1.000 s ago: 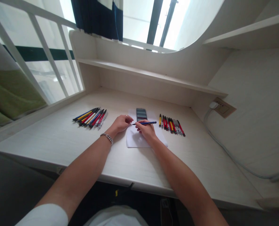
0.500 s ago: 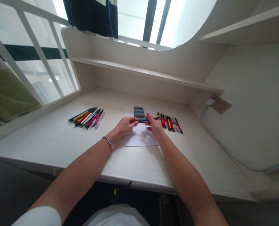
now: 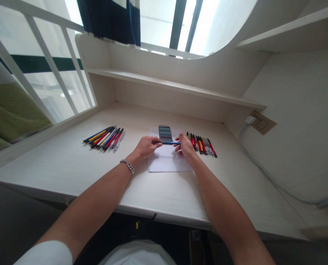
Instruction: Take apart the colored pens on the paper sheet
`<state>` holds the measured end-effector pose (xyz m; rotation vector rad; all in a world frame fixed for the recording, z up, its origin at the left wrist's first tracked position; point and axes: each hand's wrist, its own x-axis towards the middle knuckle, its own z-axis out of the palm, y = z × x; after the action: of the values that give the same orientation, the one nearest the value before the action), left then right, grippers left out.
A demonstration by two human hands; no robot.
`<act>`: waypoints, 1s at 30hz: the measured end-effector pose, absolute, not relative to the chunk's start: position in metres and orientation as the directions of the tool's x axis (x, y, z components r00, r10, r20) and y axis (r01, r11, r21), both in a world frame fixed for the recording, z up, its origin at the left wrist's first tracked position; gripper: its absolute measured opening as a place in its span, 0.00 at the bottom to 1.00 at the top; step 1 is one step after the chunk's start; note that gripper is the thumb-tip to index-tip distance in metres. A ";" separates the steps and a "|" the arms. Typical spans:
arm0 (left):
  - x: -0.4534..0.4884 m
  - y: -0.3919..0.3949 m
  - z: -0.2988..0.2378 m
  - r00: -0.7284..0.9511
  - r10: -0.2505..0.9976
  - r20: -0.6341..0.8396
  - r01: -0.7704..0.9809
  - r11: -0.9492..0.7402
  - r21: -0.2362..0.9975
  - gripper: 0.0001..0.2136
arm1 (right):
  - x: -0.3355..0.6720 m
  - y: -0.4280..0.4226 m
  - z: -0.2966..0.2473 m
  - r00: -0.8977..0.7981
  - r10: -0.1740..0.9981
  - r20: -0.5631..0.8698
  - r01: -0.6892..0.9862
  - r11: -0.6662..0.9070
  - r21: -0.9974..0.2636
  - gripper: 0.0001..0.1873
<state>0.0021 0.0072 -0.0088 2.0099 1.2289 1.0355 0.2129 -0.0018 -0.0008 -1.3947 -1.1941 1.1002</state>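
Note:
A blue pen (image 3: 170, 143) lies level between my two hands, over the upper part of a white sheet of paper (image 3: 168, 164). My left hand (image 3: 149, 146) pinches its dark left end between thumb and fingers. At the other end, the fingers of my right hand (image 3: 186, 147) are closed around the pen and hide its tip. Just beyond the pen, a phone (image 3: 165, 132) with a lit screen rests face up on the paper. To the right of my right hand lies a row of pens (image 3: 205, 146), red, yellow, black and clear.
A heap of mixed pens (image 3: 104, 138) lies on the left of the white desk (image 3: 78, 173). Behind runs a low shelf (image 3: 175, 85). A plug in the wall socket (image 3: 262, 122) feeds a grey cable (image 3: 259, 169) along the right wall. White rails stand at left.
My right hand has slid right along the pen, so more of its blue middle shows. The hands are a little farther apart. The view has shifted slightly.

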 end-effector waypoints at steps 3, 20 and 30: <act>0.000 0.010 -0.009 0.265 0.913 0.310 0.484 -0.405 0.776 0.09 | 0.215 -0.001 -0.003 0.087 0.994 -0.062 0.144 -0.074 -0.987 0.27; -0.012 0.024 -0.017 0.152 0.937 0.315 0.460 -0.349 0.816 0.21 | 0.246 -0.006 0.014 -0.216 0.963 0.163 0.564 0.259 -0.784 0.07; -0.012 0.028 -0.028 0.216 0.947 0.239 0.572 -0.321 0.755 0.14 | 0.367 -0.001 0.011 0.572 0.767 0.290 0.720 -0.301 -0.625 0.14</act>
<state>-0.0122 0.0279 -0.0277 1.9785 1.3990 0.9484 0.3668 -0.0006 0.0105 -2.0687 -1.1843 0.0814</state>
